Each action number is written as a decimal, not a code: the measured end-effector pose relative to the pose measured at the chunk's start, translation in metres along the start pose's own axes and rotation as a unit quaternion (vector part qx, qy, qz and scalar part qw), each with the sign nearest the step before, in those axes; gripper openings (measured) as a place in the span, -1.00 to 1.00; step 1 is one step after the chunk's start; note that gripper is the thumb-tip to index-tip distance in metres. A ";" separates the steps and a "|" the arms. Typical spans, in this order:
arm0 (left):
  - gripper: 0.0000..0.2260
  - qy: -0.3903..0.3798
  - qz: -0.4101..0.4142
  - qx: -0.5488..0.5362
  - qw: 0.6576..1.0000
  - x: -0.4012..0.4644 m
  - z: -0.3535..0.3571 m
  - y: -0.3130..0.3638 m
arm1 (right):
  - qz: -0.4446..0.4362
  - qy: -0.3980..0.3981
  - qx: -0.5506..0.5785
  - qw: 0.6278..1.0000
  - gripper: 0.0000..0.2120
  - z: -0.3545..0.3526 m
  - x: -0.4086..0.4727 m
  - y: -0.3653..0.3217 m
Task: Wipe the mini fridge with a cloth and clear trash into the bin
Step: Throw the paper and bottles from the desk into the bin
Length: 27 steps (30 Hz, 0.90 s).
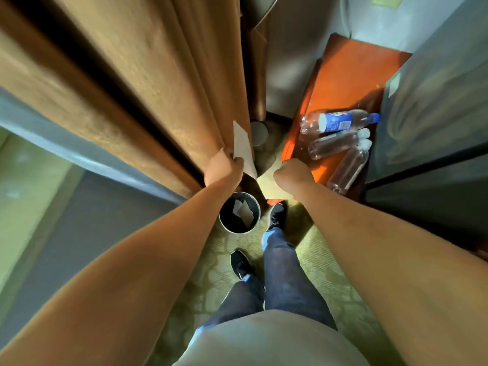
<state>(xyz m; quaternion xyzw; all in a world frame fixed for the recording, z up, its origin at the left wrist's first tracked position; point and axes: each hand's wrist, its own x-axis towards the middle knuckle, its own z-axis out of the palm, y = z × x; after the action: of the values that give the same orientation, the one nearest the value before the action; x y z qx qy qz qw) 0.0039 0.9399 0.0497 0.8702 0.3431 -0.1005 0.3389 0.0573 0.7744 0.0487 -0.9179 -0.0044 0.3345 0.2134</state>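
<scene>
1. 2 bare arms reach forward and down over a patterned green carpet (311,262), both hands raised in front of the person.
2. Left hand (224,167) has its fingers curled round the lower end of a pale sheet of paper (241,146), which stands up against the brown curtain (148,83).
3. Right hand (293,174) is curled into a fist and grips a second pale piece (269,184) that hangs below it; whether this is paper or cloth is hard to tell from this angle.
4. Below and between the hands, a round black bin (254,207) with a light rim stands on the carpet, holding a few pale scraps (241,210).
5. To the right, an orange-brown wooden top (343,75) carries 3 clear plastic bottles lying on their sides, close together: one with a blue label and blue cap (338,122), and 2 with white caps (335,143) (348,167).
6. A grey surface (435,101), possibly the mini fridge, rises just right of the bottles.
7. Lower down, the person's jeans and black shoes (276,216) show, the right foot just beside the bin.
</scene>
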 end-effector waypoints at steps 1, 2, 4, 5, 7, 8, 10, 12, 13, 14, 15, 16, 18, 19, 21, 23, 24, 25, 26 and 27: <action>-0.75 -0.008 -0.002 0.013 1.000 -0.003 0.005 -0.009 | 0.015 -0.010 0.011 1.000 -0.88 0.009 -0.001 0.002; -0.75 -0.016 -0.007 0.024 1.000 -0.006 0.011 -0.017 | 0.027 -0.018 0.022 0.999 -0.87 0.018 -0.002 0.005; -0.73 -0.027 -0.020 0.037 0.999 -0.009 0.024 -0.033 | 0.050 -0.035 0.045 0.997 -0.79 0.040 0.003 0.012; -0.72 -0.032 -0.028 0.042 0.998 -0.009 0.032 -0.041 | 0.063 -0.047 0.063 0.995 -0.76 0.051 0.006 0.016; -0.72 -0.044 -0.041 0.047 0.997 -0.008 0.046 -0.058 | 0.083 -0.065 0.095 0.990 -0.73 0.072 0.010 0.022; -0.72 -0.049 -0.047 0.047 0.997 -0.007 0.055 -0.067 | 0.091 -0.073 0.103 0.988 -0.71 0.082 0.014 0.025; -0.75 -0.056 -0.062 0.048 0.995 -0.006 0.070 -0.087 | 0.107 -0.080 0.113 0.984 -0.70 0.102 0.020 0.033; -0.80 -0.061 -0.078 0.058 0.993 -0.006 0.085 -0.108 | 0.114 -0.100 0.120 0.981 -0.77 0.125 0.027 0.047; -0.82 -0.065 -0.087 0.063 0.992 -0.006 0.092 -0.119 | 0.115 -0.108 0.118 0.980 -0.84 0.137 0.031 0.053; -0.84 -0.069 -0.096 0.065 0.991 -0.007 0.100 -0.130 | 0.121 -0.115 0.123 0.978 -0.88 0.146 0.032 0.057; -0.86 -0.072 -0.108 0.066 0.989 -0.007 0.109 -0.141 | 0.126 -0.126 0.130 0.975 -0.85 0.156 0.034 0.062; -0.86 -0.074 -0.121 0.067 0.988 -0.008 0.116 -0.151 | 0.134 -0.141 0.141 0.971 -0.78 0.166 0.036 0.065; -0.89 -0.080 -0.144 0.077 0.983 -0.006 0.134 -0.172 | 0.156 -0.170 0.163 0.959 -0.74 0.187 0.043 0.075; -0.89 -0.085 -0.152 0.080 0.981 -0.004 0.144 -0.182 | 0.169 -0.185 0.170 0.953 -0.75 0.199 0.048 0.080; -0.90 -0.097 -0.159 0.084 0.979 0.000 0.163 -0.200 | 0.191 -0.200 0.184 0.943 -0.76 0.223 0.057 0.088; -0.91 -0.103 -0.167 0.080 0.977 0.005 0.179 -0.212 | 0.212 -0.208 0.188 0.936 -0.80 0.241 0.065 0.093; -0.91 -0.103 -0.170 0.079 0.977 0.007 0.187 -0.217 | 0.220 -0.209 0.192 0.933 -0.86 0.250 0.071 0.096; -0.90 -0.104 -0.170 0.078 0.977 0.010 0.194 -0.221 | 0.221 -0.208 0.196 0.933 -0.91 0.258 0.076 0.098; -0.90 -0.105 -0.168 0.075 0.977 0.013 0.200 -0.225 | 0.219 -0.202 0.201 0.933 -0.81 0.264 0.081 0.098; -0.89 -0.107 -0.162 0.070 0.978 0.015 0.205 -0.228 | 0.219 -0.203 0.202 0.933 -0.73 0.268 0.083 0.095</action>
<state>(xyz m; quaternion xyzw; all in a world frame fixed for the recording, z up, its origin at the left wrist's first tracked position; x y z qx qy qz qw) -0.1248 0.9343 -0.2292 0.8087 0.4337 -0.2709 0.2909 -0.0557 0.8043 -0.2235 -0.7465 0.2209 0.5456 0.3102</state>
